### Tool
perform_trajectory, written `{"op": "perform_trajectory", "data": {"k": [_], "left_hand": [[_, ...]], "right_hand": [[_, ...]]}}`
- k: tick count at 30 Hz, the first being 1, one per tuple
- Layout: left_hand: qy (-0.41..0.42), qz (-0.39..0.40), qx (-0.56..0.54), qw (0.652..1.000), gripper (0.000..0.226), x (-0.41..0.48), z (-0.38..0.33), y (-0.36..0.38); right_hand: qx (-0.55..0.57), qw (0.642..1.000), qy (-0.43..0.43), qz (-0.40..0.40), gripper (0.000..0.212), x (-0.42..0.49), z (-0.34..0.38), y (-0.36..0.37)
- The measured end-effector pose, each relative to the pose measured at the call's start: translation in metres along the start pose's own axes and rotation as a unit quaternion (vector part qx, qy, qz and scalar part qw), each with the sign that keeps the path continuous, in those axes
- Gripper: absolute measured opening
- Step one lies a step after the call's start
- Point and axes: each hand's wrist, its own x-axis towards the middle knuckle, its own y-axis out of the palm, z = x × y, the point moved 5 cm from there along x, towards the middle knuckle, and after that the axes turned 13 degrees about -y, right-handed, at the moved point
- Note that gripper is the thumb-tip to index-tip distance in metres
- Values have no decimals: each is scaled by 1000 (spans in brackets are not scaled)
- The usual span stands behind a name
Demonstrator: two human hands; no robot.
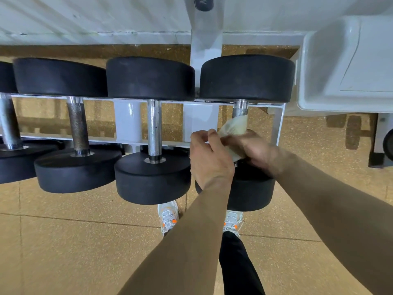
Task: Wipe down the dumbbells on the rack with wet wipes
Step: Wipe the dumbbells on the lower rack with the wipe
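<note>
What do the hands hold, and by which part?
A pale crumpled wet wipe. The right hand grips it round the rightmost black dumbbell's steel handle; the left hand seems to pinch its left edge.

Single head view, wide-angle, looking steeply down and forward over a white rack [200, 122] of dumbbells [151, 79]. Wall [85, 15] far, tan floor [63, 241] and shoes [169, 216] near. Close range; forearms [191, 241] enter from near right.
</note>
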Motion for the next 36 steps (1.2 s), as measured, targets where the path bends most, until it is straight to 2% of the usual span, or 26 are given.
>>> {"op": "perform_trajectory", "data": {"k": [3,6,8,10,11,13,15,18,23,25,29,31,34,36], "left_hand": [[-4,6,-1,1000,42,1,1,1],[-2,5,4,1000,40,3,3,1],[2,1,10,1000,38,3,3,1],[2,1,14,1000,32,4,5,2],[0,-1,14,1000,28,5,6,3],[-4,-2,16,1000,25,6,6,4],[-4,-1,17,1000,29,6,7,5],[0,-2,20,1000,36,5,4,4],[-7,1,32,999,38,3,5,5],[-8,-1,30,1000,38,4,5,4],[0,-4,32,999,36,4,5,4],[-2,-5,29,1000,36,4,6,4],[-8,1,31,999,31,4,5,4],[-9,3,27,1000,29,4,6,3]], "right_hand": [[-126,987,-13,-99,26,5,19,-7],[-168,966,-72,-183,10,14,47,-4],[-131,964,-96,-211,19,15,57,-1],[10,977,-102,-189,26,15,55,1],[75,982,-97,-146,20,15,53,3],[138,986,-79,-58,15,16,42,1],[138,989,-47,-4,27,13,27,-1],[61,997,-19,38,40,1,7,0],[-149,988,-11,-24,39,-5,8,-5],[-162,983,-19,-89,35,-4,19,-6],[-65,977,-109,-169,15,7,43,2],[26,978,-117,-172,16,15,47,3],[156,981,-85,-73,30,17,37,3],[157,986,-54,-8,21,9,24,2]]}}
